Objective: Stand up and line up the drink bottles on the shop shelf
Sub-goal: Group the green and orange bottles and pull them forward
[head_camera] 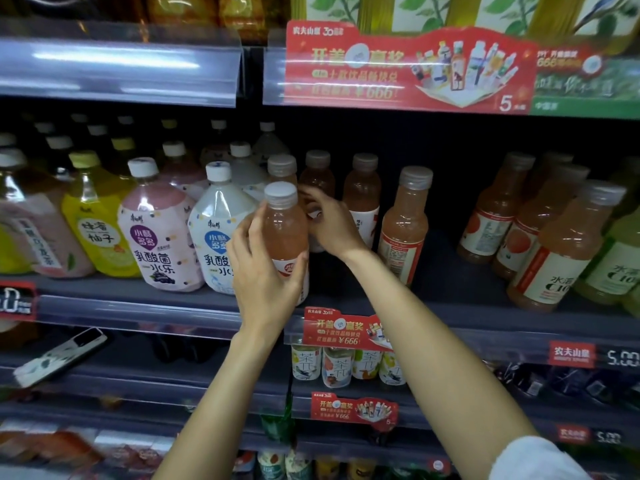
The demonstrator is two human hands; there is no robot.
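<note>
— Pink juice in a clear, smooth plastic bottle [285,233]; did the left hand [265,271] have it?

— Yes, fingers wrapped round its waist at the shelf [138,306] front. The right hand [330,223] reached just behind that grip, fingers curled on a second pink bottle [317,181].

— The risk?

— That slick, rounded wall could have turned in the grip. The right wrist sat near the tall ribbed-cap bottle [403,223], so a careless pull might have toppled it.
</note>
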